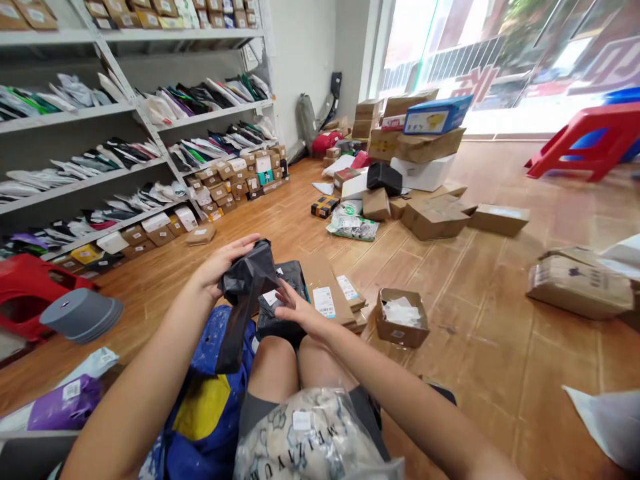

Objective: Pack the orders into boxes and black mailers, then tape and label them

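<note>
My left hand [223,262] is wrapped around the back of a small black plastic parcel [253,270], held up above my lap. A loose flap of the black plastic hangs down from it. My right hand [296,305] is beside the parcel's right side, fingers apart; its fingertips are close to the plastic, and I cannot tell whether they touch. Below that hand lies a larger black parcel [290,323] with a white label. On my lap rests a clear plastic bag [305,437] with soft pale contents and printed letters.
Flat brown cartons [325,287] with labels lie ahead, next to a small open box [403,320] holding white slips. A blue and yellow bag [203,400] is at my left leg. Farther off are piled boxes [425,173], parcel shelves [135,107] and a red stool [595,140].
</note>
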`<state>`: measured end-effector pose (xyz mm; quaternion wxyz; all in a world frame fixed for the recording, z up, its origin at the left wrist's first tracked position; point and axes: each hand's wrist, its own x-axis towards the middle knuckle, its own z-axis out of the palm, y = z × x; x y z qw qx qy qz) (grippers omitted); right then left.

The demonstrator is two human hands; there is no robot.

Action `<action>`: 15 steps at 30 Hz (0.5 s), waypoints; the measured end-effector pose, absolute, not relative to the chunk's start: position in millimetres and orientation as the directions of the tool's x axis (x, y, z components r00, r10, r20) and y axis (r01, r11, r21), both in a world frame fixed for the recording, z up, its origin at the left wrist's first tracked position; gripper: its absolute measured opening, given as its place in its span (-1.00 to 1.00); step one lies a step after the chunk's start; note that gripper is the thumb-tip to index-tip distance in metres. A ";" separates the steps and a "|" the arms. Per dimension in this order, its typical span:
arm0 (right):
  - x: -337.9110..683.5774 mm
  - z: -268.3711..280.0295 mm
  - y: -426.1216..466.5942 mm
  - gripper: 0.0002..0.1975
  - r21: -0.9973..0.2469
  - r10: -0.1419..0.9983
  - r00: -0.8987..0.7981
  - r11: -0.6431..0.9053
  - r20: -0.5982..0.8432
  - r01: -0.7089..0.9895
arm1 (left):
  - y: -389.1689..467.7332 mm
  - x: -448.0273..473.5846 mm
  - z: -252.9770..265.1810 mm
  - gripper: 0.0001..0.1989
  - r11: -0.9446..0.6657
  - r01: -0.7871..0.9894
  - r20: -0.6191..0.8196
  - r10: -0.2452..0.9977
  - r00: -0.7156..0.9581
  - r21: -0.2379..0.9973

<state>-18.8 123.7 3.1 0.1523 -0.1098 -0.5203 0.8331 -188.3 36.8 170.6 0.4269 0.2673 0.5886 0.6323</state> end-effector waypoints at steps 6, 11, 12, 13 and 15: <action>-35.1 24.0 136.1 -0.43 -0.871 0.372 -0.923 -0.416 0.099 -0.261 | 26.6 -188.6 173.4 -0.55 0.123 -0.207 -0.205 0.874 -0.442 0.971; -15.0 23.5 157.5 -0.52 -0.866 0.534 -0.845 -0.407 0.032 -0.291 | 7.8 -207.8 157.6 -0.24 0.207 -0.164 -0.256 0.887 -0.385 0.965; -11.0 24.8 165.3 -0.53 -0.868 0.557 -0.830 -0.398 0.027 -0.296 | 6.1 -211.9 152.1 -0.23 0.233 -0.138 -0.269 0.884 -0.382 0.963; -7.4 26.8 173.6 -0.53 -0.874 0.566 -0.824 -0.391 0.020 -0.289 | 5.8 -215.8 146.0 -0.24 0.256 -0.105 -0.276 0.876 -0.395 0.961; -1.3 31.2 190.4 -0.56 -0.894 0.547 -0.837 -0.379 -0.009 -0.239 | 9.4 -222.6 133.5 -0.29 0.277 -0.059 -0.274 0.852 -0.447 0.959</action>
